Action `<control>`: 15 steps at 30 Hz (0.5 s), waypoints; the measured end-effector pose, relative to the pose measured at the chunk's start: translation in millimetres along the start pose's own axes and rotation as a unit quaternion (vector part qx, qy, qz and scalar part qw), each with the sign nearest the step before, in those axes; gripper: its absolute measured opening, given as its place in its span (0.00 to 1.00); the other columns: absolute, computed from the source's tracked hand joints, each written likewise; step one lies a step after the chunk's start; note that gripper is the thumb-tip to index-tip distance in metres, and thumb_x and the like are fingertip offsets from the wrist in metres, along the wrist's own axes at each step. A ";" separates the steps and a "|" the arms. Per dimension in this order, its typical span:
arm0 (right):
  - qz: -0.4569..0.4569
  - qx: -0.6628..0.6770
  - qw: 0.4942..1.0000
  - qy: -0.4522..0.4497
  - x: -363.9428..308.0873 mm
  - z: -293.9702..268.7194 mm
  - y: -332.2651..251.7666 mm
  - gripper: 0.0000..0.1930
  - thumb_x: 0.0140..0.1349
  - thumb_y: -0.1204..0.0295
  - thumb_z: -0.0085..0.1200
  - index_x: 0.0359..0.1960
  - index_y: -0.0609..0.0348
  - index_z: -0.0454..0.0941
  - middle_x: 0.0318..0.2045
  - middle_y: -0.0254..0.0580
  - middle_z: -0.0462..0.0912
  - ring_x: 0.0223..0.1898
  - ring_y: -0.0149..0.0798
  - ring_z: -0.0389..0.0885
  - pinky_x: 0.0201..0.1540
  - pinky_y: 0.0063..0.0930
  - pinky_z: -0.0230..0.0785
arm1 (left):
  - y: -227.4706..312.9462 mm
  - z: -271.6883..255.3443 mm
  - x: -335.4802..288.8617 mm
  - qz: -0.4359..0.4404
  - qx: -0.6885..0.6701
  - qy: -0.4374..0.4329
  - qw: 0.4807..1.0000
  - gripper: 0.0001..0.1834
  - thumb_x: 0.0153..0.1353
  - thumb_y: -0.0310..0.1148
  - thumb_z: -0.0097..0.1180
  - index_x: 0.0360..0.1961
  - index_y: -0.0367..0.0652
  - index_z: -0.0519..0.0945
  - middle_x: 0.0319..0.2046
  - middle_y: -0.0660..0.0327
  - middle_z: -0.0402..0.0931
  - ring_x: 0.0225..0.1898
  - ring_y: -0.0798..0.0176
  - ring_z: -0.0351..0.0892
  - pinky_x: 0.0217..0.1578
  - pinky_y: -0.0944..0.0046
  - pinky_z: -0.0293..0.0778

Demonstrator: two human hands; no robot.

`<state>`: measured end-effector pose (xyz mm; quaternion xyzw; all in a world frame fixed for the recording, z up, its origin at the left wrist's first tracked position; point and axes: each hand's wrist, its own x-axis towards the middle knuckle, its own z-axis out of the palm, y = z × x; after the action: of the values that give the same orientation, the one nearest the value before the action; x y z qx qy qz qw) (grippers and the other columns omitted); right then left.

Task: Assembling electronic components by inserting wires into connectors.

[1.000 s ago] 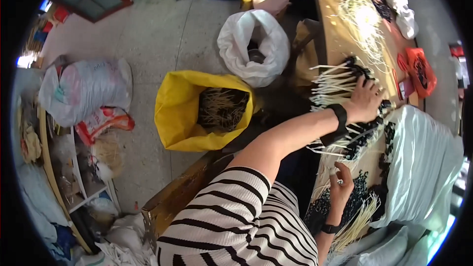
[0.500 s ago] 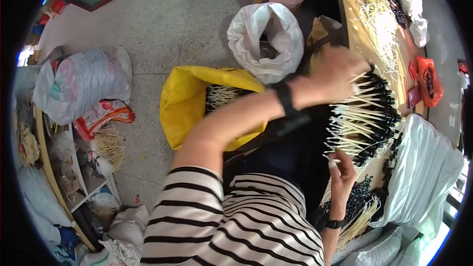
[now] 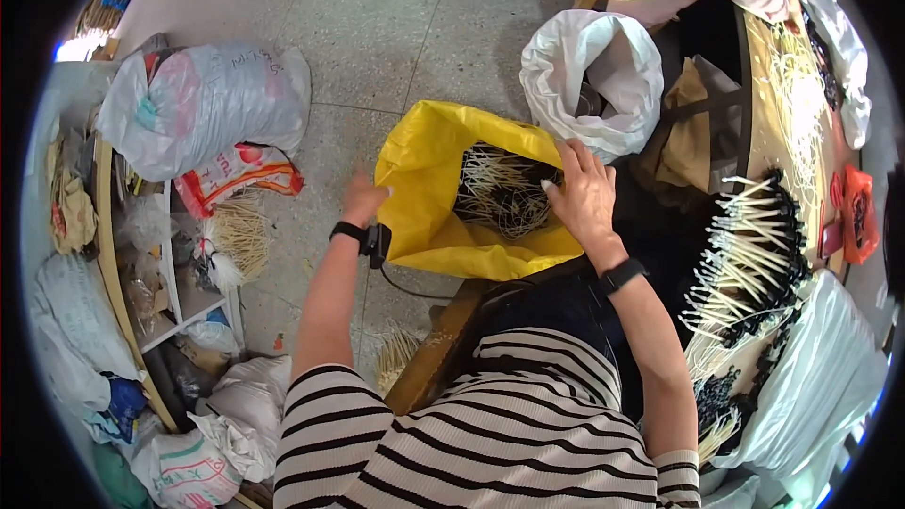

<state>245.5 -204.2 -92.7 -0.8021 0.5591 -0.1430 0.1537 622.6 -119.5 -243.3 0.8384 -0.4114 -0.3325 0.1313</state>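
A yellow bag (image 3: 415, 170) stands wide-mouthed on the floor in front of me. Inside it lies a tangle of thin pale stems (image 3: 504, 184) with dark parts among them. My left hand (image 3: 363, 198) is beside the bag's left rim, its fingers smeared by motion; I cannot tell whether it touches. Over the right rim is my right hand (image 3: 588, 196), back upward, with thumb and fingers apart and the thumb above the opening. To my right, a row of pale stems (image 3: 740, 254) with white tips and black heads lies on the worktable (image 3: 757, 33), away from both hands.
A white sack (image 3: 537, 71) stands open just behind the yellow bag. Stuffed bags (image 3: 222, 99) and loose pale sticks (image 3: 243, 236) are on the left by a shelf (image 3: 176, 335). A white plastic sheet (image 3: 806, 368) and a red bag (image 3: 859, 212) are at the right.
My left hand has swung from the stem row on the right across to the yellow bag's left side. My right hand has left the row for the bag's right rim. The view has shifted.
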 end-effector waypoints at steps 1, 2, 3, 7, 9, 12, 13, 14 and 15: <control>0.011 -0.035 0.999 0.000 7.5 6.5 3.4 0.32 0.46 0.70 0.66 0.56 0.52 0.69 0.53 0.39 0.73 0.50 0.46 0.74 0.52 0.42 0.62 | 7.7 1.9 -7.7 -0.034 -0.003 -0.065 0.997 0.23 0.51 0.40 0.62 0.48 0.41 0.80 0.42 0.42 0.80 0.45 0.41 0.79 0.45 0.49 0.74; 0.015 -0.060 0.998 0.003 14.9 15.4 4.5 0.34 0.45 0.67 0.67 0.57 0.52 0.69 0.52 0.39 0.75 0.48 0.46 0.75 0.51 0.42 0.62 | 6.5 6.0 -15.7 -0.039 -0.005 -0.061 0.997 0.23 0.51 0.40 0.62 0.48 0.41 0.80 0.42 0.42 0.80 0.45 0.41 0.79 0.45 0.49 0.74; 0.009 -0.057 0.998 0.002 22.2 22.0 7.8 0.34 0.45 0.67 0.67 0.57 0.52 0.69 0.52 0.39 0.75 0.48 0.46 0.75 0.51 0.42 0.62 | 7.5 12.2 -23.5 -0.032 0.035 -0.012 0.999 0.18 0.53 0.40 0.60 0.43 0.41 0.81 0.36 0.43 0.80 0.40 0.41 0.79 0.40 0.47 0.73; 0.089 -0.154 0.980 -0.093 32.0 53.8 53.0 0.15 0.48 0.59 0.64 0.31 0.53 0.78 0.29 0.44 0.83 0.33 0.49 0.82 0.44 0.41 0.66 | 73.2 1.5 -34.7 0.123 0.028 0.127 0.984 0.12 0.56 0.38 0.55 0.34 0.41 0.81 0.29 0.44 0.78 0.33 0.39 0.78 0.33 0.44 0.71; 0.097 -0.126 0.987 0.004 30.4 57.9 84.2 0.11 0.51 0.59 0.61 0.22 0.51 0.78 0.22 0.44 0.82 0.28 0.50 0.81 0.40 0.45 0.68 | 104.9 -8.5 -48.4 0.122 0.037 0.120 0.985 0.11 0.55 0.38 0.55 0.33 0.41 0.80 0.27 0.45 0.78 0.32 0.39 0.78 0.32 0.44 0.70; 0.131 -0.064 0.989 0.024 37.1 40.6 90.0 0.13 0.55 0.59 0.59 0.27 0.56 0.78 0.24 0.51 0.80 0.32 0.57 0.79 0.34 0.47 0.71 | 100.0 -13.6 -54.4 0.093 0.048 0.119 0.987 0.11 0.55 0.38 0.56 0.33 0.41 0.79 0.26 0.47 0.78 0.32 0.38 0.77 0.31 0.46 0.71; 0.135 -0.063 0.989 0.023 38.1 37.5 88.8 0.13 0.55 0.59 0.59 0.27 0.56 0.78 0.24 0.51 0.80 0.32 0.57 0.79 0.34 0.47 0.71 | 99.7 -13.3 -56.0 0.072 0.045 0.116 0.990 0.12 0.54 0.39 0.57 0.33 0.42 0.79 0.25 0.46 0.77 0.32 0.38 0.77 0.31 0.46 0.71; 0.121 -0.059 0.991 0.015 39.1 36.0 86.0 0.13 0.55 0.59 0.59 0.27 0.56 0.78 0.24 0.52 0.80 0.31 0.57 0.79 0.33 0.47 0.71 | 99.4 -14.9 -56.3 0.074 0.048 0.113 0.990 0.12 0.54 0.39 0.57 0.33 0.42 0.79 0.25 0.46 0.77 0.32 0.38 0.77 0.31 0.46 0.71; 0.108 -0.055 0.993 0.007 39.3 34.0 82.9 0.13 0.55 0.59 0.59 0.27 0.56 0.78 0.23 0.52 0.80 0.31 0.57 0.79 0.33 0.47 0.70 | 99.3 -17.7 -56.4 0.076 0.036 0.108 0.991 0.13 0.54 0.40 0.59 0.34 0.42 0.79 0.25 0.48 0.78 0.31 0.40 0.78 0.31 0.47 0.72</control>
<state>201.6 -265.4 -155.1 -0.7431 0.6506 -0.1004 0.1201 549.7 -138.9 -155.7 0.8400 -0.4689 -0.2138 0.1700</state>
